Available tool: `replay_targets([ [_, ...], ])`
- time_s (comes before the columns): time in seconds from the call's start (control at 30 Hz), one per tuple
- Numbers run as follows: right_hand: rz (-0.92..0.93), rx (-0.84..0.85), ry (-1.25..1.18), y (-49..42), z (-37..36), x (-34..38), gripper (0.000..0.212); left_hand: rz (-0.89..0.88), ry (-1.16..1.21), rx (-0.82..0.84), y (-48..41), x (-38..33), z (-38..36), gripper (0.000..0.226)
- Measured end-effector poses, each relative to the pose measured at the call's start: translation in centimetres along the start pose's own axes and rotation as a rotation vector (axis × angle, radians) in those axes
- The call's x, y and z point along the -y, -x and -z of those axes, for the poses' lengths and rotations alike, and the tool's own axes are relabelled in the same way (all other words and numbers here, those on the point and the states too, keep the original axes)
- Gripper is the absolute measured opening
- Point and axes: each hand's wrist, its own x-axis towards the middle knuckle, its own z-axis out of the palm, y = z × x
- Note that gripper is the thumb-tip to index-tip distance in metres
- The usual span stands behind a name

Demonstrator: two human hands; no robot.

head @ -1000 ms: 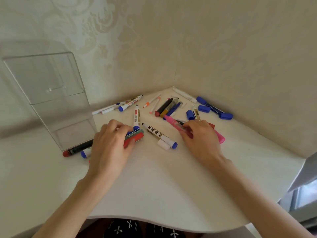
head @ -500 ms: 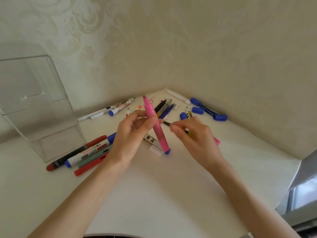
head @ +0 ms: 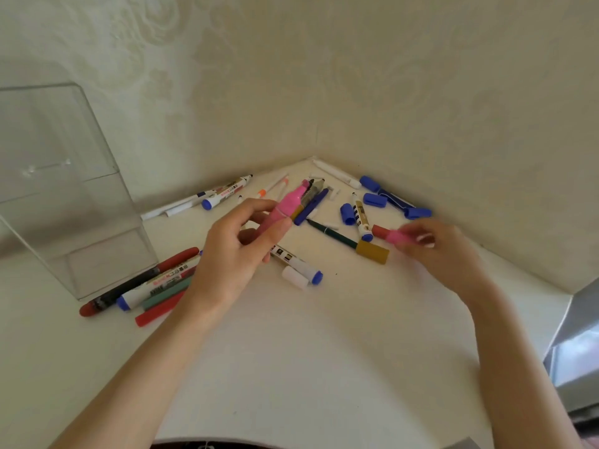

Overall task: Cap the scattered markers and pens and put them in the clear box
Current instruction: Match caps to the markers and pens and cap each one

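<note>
The left hand (head: pixel 240 254) grips an uncapped pink plastic marker (head: pixel 285 205) above the white tabletop (head: pixel 324 351). The right hand (head: pixel 447 254) has moved right, pinching a small pink cap (head: pixel 396 236). Capping likely follows; the clear plastic box (head: pixel 64 189) stands left.

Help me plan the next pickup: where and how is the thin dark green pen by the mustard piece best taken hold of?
Take the dark green pen at mid-shaft, from straight above, pinching across its width. It lies flat and thin on the table, so no side approach gets under it. Its far tip nears the blue pen, and the thicker mustard piece sits at its near end.
</note>
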Motion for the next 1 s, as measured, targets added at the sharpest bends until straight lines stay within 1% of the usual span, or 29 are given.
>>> replay_targets([
  [0.03, 0.081, -0.028, -0.182, 0.3, 0.1, 0.7, 0.008, -0.025, -0.064, 0.022, 0.1, 0.1, -0.1, 0.019],
  [0.1, 0.189, 0.044, -0.559, 1.1, 0.0, 2.4, 0.014, -0.100, -0.184, 0.066, 0.4, 0.1, -0.3, 0.020],
  [0.13, 0.240, 0.102, -0.668, 1.4, -0.1, 3.0, 0.016, -0.146, -0.231, 0.091, 0.5, 0.1, -0.4, 0.020],
  [0.17, 0.289, 0.152, -0.714, 1.6, -0.2, 3.3, 0.019, -0.190, -0.266, 0.115, 0.6, 0.1, -0.5, 0.021],
  [0.23, 0.355, 0.217, -0.725, 1.9, -0.6, 3.5, 0.024, -0.246, -0.305, 0.137, 0.7, 0.2, -0.6, 0.027],
  [0.3, 0.376, 0.240, -0.706, 1.9, -0.9, 3.5, 0.026, -0.263, -0.324, 0.138, 0.8, 0.3, -0.5, 0.031],
  [0.4, 0.417, 0.260, -0.661, 1.9, -1.3, 3.5, 0.030, -0.268, -0.330, 0.121, 0.7, 0.6, -0.5, 0.030],
  [0.5, 0.445, 0.291, -0.613, 2.0, -1.7, 3.8, 0.030, -0.319, -0.402, 0.153, 0.6, 1.0, -0.5, 0.030],
  [0.63, 0.467, 0.264, -0.476, 2.4, -2.9, 4.4, 0.035, -0.343, -0.541, 0.181, 0.7, 1.3, -0.4, 0.030],
  [0.83, 0.423, 0.203, -0.565, 2.8, -3.5, 5.2, 0.029, -0.320, -0.551, 0.198, 1.0, 1.2, -0.6, 0.023],
  [0.93, 0.416, 0.221, -0.550, 2.8, -3.6, 5.1, 0.027, -0.343, -0.601, 0.231, 1.1, 1.5, -0.3, 0.022],
  [1.0, 0.419, 0.247, -0.527, 2.8, -3.6, 5.0, 0.023, -0.376, -0.635, 0.275, 1.1, 1.7, -0.1, 0.026],
])
